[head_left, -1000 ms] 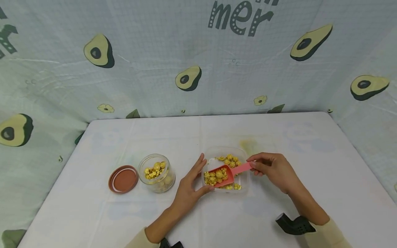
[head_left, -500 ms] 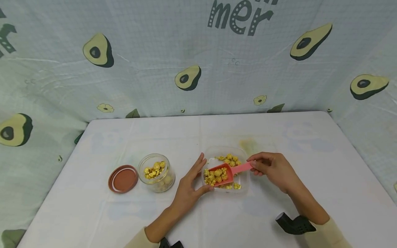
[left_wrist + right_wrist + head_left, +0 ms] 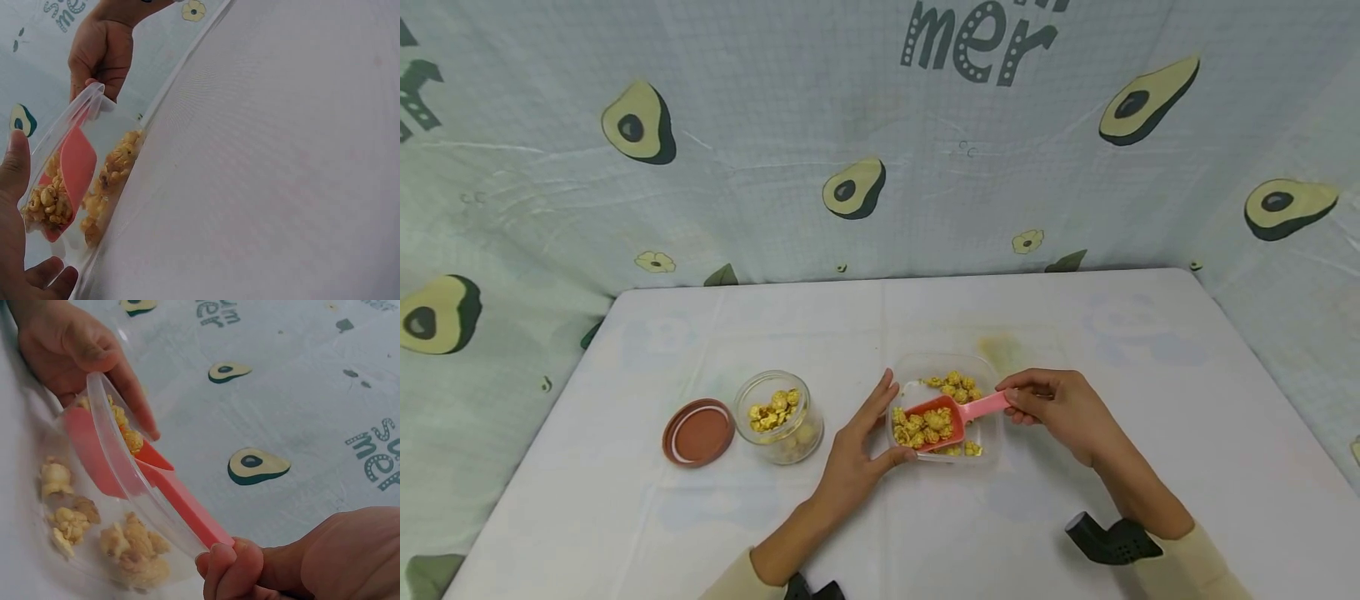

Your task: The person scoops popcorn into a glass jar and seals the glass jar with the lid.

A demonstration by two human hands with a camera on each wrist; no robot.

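My right hand [image 3: 1051, 412] pinches the handle of a pink scoop [image 3: 983, 407] between thumb and fingers. The scoop's bowl, loaded with yellow popcorn [image 3: 929, 427], lies within a clear plastic container [image 3: 991, 447]. More popcorn [image 3: 135, 550] sits on the container's bottom, below the scoop. Along the container's left side rests my left hand [image 3: 852, 462], its fingers straight and spread and its thumb at the near left corner. In the right wrist view, the left hand [image 3: 78, 347] wraps the far end of the container, with one finger extended along the outside.
Left of my left hand stands an uncovered glass jar [image 3: 802, 446] partly filled with popcorn. Beside it lies a brown round lid [image 3: 698, 433]. The white-covered table [image 3: 760, 333] ends at a curtain [image 3: 737, 200] printed with avocados.
Both hands hold almost the same place. The popcorn in the scoop has shifted slightly to the right, toward the handle.
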